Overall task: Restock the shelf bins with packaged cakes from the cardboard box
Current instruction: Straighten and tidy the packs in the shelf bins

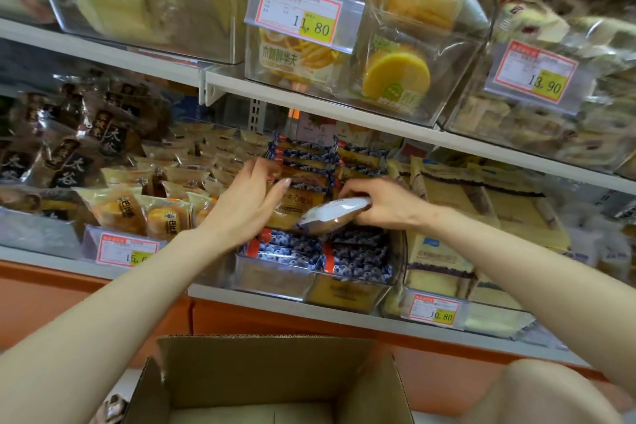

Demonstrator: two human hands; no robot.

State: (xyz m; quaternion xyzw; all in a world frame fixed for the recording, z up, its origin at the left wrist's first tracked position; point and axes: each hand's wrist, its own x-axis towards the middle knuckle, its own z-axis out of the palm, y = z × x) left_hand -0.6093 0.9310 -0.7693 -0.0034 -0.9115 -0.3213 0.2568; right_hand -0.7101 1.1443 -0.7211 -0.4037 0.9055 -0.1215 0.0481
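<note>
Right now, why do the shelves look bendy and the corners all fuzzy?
Head view: the wide lens tilts and bows the shelf edge; the top-left bin and the far-right bin are smeared with blur, while the middle price tag reads sharply; light glints off the cake packet held in the right hand.

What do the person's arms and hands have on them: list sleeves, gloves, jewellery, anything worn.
Nothing worn shows. The left hand and right hand are bare, with no gloves and no rings visible. The left forearm and right forearm are bare to the frame's edge, with no sleeve, watch or bracelet in view.
</note>
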